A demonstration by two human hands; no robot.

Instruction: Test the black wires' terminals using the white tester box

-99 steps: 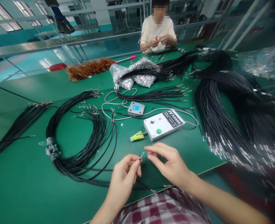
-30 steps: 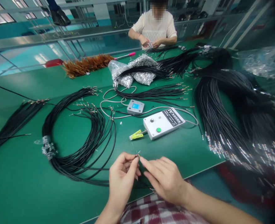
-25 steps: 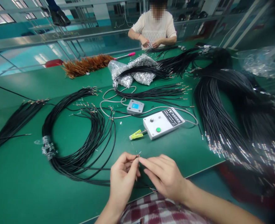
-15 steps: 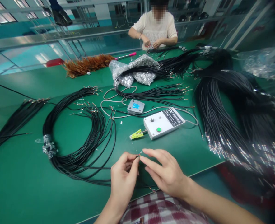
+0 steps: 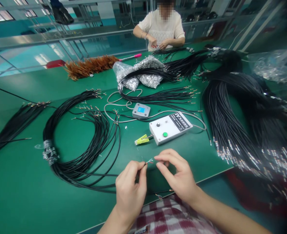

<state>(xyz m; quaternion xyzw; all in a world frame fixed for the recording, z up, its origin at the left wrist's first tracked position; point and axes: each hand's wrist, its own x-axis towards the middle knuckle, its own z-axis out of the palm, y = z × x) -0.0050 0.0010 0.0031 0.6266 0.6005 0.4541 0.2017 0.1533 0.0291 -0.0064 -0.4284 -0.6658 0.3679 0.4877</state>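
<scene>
Between thumb and fingertips, my left hand [image 5: 131, 183] pinches a black cable close to its stripped end. Thin coloured wires [image 5: 149, 162], some whitish and one red, fan out from that end towards the right. My right hand [image 5: 176, 170] is just beside the wire tips, thumb and fingers apart, with nothing visible in it. Left of my hands lies a curved bundle of black cables [image 5: 70, 169], gathered by a cluster of metal connectors [image 5: 50, 152]. Beyond my hands stands a white control box [image 5: 170, 127] with a green button and a yellow clip [image 5: 142, 139] on its shaft.
A grey pedal-like switch [image 5: 141, 110] with a looping cord sits behind the box. Plastic bags of metal parts [image 5: 150, 72] and a brown feather duster [image 5: 91, 66] lie farther back. Black cables [image 5: 227, 113] heap up at right. A co-worker [image 5: 161, 31] handles cables across the green table [image 5: 19, 195].
My right hand has drawn back slightly to the right, off the wire end. The coloured wires now show spread out from my left hand's pinch.
</scene>
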